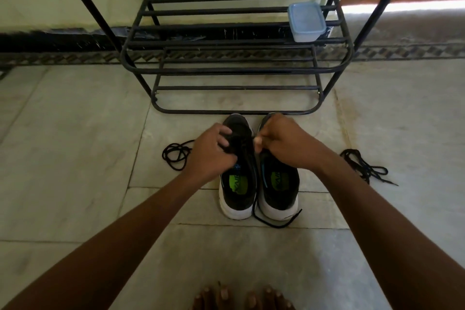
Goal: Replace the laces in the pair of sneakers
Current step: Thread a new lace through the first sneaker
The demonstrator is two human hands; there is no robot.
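1. A pale stone-tiled floor [75, 158] fills most of the view, with thin dark joints between the slabs and a patterned dark border strip along the wall.
2. A black tubular metal shoe rack [234, 68] stands against the wall, its lowest rail just beyond the toes of the shoes.
3. Two bare forearms reach forward from the bottom corners; bare toes [241, 297] show at the lower edge.
4. A pair of black sneakers with white soles and green insole patches sits side by side on the floor, heels toward the person – the left sneaker [237, 191] touching or nearly touching the right sneaker [280, 191].
5. A small clear blue-tinted plastic container with a lid [305, 21] rests on the right end of a rack shelf.
6. The left hand [214, 151] lies over the tongue area of the left sneaker, fingers curled down onto the lacing.
7. The right hand [281, 138] hovers above the forefoot of the right sneaker, thumb and fingertips pinched together on a black lace [247, 158] coming from the left sneaker.
8. That lace's free end trails between the heels and curls on the floor behind the right sneaker.
9. A loose coiled black lace [176, 156] lies on the floor left of the shoes – another tangled black lace [364, 167] lies well apart to the right.
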